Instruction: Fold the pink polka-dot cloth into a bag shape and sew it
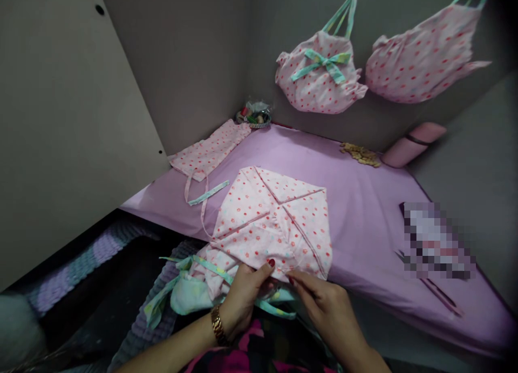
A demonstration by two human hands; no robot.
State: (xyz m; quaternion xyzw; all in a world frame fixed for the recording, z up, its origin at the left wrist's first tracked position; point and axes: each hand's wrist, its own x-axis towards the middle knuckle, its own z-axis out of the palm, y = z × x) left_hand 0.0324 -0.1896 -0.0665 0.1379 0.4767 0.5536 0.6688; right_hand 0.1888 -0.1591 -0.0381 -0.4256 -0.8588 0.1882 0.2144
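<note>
A pink cloth piece with red dots and crossed folded seams lies over the table's front edge. My left hand, with a gold watch at the wrist, pinches its near edge between thumb and fingers. Close beside it, my right hand has thumb and forefinger pressed together at the same edge. A faint thread-like line shows near its fingertips; what they hold is too small to make out. Mint-green cloth with ties hangs below the dotted piece, partly behind my left hand.
A lilac-covered table fills the corner. On it are a folded dotted cloth, a small basket, a tan pile, a pink cylinder and a pixelated object. Dotted bags hang above.
</note>
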